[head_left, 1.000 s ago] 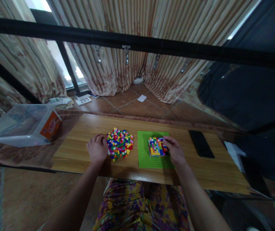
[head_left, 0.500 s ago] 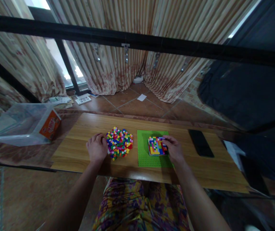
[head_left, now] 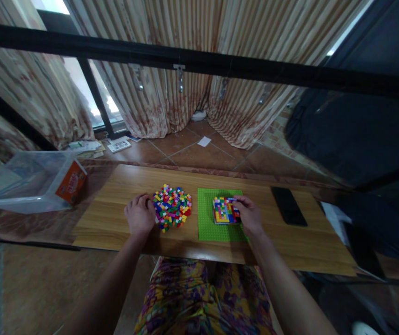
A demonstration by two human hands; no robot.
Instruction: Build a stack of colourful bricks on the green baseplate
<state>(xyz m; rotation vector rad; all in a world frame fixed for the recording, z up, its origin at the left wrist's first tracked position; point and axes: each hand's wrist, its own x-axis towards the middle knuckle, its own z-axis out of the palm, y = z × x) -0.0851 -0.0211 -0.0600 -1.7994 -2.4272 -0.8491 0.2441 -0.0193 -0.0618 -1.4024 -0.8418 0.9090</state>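
A block of layered multicoloured toy bricks (head_left: 223, 213) sits on a bright green studded baseplate (head_left: 205, 228). At the block's right edge, my right hand (head_left: 250, 215) is closed, its thumb and fingers pinched together near the top right corner. Whatever is between those fingertips is too small to make out. My left hand (head_left: 140, 215) rests palm down on the table with loosely bent fingers, and nothing shows in it. Its fingertips touch or nearly touch the left side of a pile of small loose bricks (head_left: 172, 208) in many colours.
The wooden table (head_left: 102, 214) is narrow. A black phone (head_left: 289, 206) lies on its right part. To the left stands a clear plastic bin (head_left: 42, 179) with an orange label. Beyond the table, a dark metal bar (head_left: 199, 60) crosses in front of striped curtains (head_left: 171, 102).
The view has shifted slightly, moving the table and everything on it a little to the left. Both hands keep nearly the same places beside the pile and the brick block.
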